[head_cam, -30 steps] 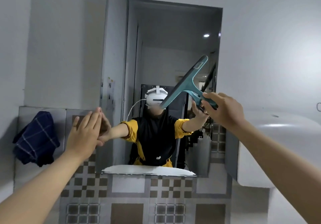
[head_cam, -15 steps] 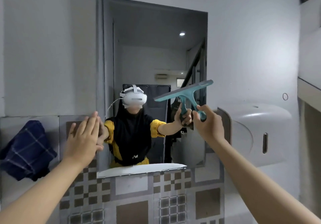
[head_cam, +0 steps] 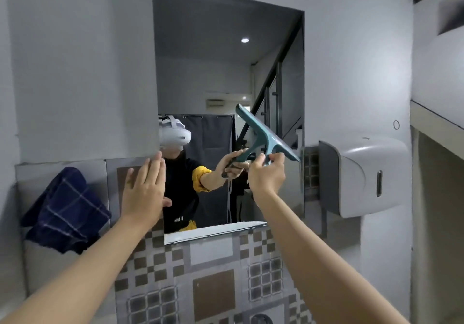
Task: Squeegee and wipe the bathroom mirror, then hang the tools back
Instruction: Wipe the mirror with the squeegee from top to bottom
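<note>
A tall frameless mirror [head_cam: 216, 55] hangs on the grey wall. My right hand [head_cam: 267, 176] grips the handle of a teal squeegee [head_cam: 263, 134] in front of the mirror's lower right part. Its blade slants from upper left down to the mirror's right edge. Whether the blade touches the glass I cannot tell. My left hand [head_cam: 144, 190] is flat and open against the wall at the mirror's lower left edge. A dark blue checked cloth [head_cam: 65, 210] hangs on the wall to the left of that hand.
A white wall dispenser [head_cam: 361, 175] juts out just right of the mirror. Patterned tiles [head_cam: 213, 281] cover the wall below. A small ring hook [head_cam: 396, 124] sits on the wall above the dispenser. A ledge [head_cam: 437, 120] runs along the far right.
The squeegee has dropped lower and its blade has swung round, now slanting down to the right edge. The view has shifted right. My left hand stays flat by the mirror's edge.
</note>
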